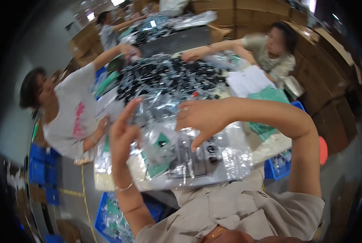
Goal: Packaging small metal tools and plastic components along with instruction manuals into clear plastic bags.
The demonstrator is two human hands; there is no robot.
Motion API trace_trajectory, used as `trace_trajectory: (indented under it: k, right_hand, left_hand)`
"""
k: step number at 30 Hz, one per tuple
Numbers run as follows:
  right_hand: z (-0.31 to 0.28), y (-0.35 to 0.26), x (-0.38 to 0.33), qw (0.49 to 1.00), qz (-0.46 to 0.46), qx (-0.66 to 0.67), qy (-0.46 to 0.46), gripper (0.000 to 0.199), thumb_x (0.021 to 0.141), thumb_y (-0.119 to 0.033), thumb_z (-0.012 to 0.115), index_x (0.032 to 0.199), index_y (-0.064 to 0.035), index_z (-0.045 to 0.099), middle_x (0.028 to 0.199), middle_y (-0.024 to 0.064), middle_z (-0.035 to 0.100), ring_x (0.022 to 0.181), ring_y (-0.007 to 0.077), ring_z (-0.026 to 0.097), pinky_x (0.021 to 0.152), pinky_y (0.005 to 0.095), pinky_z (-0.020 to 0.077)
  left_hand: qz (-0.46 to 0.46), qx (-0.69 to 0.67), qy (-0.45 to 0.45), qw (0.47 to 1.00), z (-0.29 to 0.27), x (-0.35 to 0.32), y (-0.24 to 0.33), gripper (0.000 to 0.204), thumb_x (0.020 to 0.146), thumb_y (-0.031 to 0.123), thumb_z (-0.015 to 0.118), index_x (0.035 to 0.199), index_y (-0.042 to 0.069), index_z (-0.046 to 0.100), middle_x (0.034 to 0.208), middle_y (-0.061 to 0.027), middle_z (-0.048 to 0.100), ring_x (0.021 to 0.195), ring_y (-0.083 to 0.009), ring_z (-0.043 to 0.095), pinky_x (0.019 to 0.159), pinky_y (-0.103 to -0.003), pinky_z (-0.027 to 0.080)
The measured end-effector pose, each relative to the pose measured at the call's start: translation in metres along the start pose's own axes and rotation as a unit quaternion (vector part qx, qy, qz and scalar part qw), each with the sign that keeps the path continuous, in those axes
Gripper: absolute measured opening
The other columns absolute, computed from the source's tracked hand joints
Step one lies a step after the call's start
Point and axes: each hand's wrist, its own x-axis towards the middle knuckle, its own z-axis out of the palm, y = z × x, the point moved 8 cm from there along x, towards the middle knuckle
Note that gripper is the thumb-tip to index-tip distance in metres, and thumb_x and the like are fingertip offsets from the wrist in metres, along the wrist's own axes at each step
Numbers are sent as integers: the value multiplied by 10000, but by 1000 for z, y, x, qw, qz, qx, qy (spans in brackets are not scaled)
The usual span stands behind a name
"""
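Note:
My left hand (125,130) is raised over the left part of the table, its index finger stretched out and its thumb apart, with nothing visible held. My right hand (203,117) reaches in from the right, palm down, with thumb spread from bent fingers. Its fingertips are beside a crumpled clear plastic bag (158,106); whether they touch it I cannot tell. Below my hands lie a small clear bag with a green card (158,167) and large clear plastic bags with black print (229,156). Beyond them spreads a heap of black and clear-wrapped small parts (164,77).
One co-worker (73,109) stands at the left, another (272,52) at the far right; both reach to the heap. White papers (252,81) and green bags (270,97) lie at the right. Blue bins (110,214) stand below the table (266,148). Cardboard boxes (327,93) are stacked at the right.

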Motion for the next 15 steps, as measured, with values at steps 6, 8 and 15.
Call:
trace_trajectory:
  k: [6, 8, 15]
  right_hand:
    - [-48, -39, 3, 968, -48, -211, 128, 111, 701, -135, 582, 728, -32, 552, 758, 62, 577, 839, 233, 605, 912, 400, 406]
    - [-89, -54, -13, 937, -79, -169, 295, 108, 713, -144, 581, 733, -42, 550, 814, 70, 582, 870, 256, 596, 888, 414, 421]
    - [-147, -76, -51, 861, -67, -219, 454, 102, 754, -168, 627, 841, -121, 601, 1191, 186, 483, 1028, 285, 563, 849, 396, 446]
  left_hand:
    - [27, -3, 39, 999, 4, 3, 62, 582, 751, -37, 426, 1329, -84, 371, 1339, -236, 440, 393, 12, 392, 364, -129, 300]
    - [32, 3, 6, 999, 22, 14, 81, 588, 753, -26, 433, 1333, -90, 358, 1339, -247, 433, 393, 9, 393, 364, -134, 298]
    - [61, -25, -96, 993, 82, 29, 128, 610, 714, -18, 441, 1308, -133, 356, 1311, -276, 443, 431, -3, 428, 400, -134, 304]
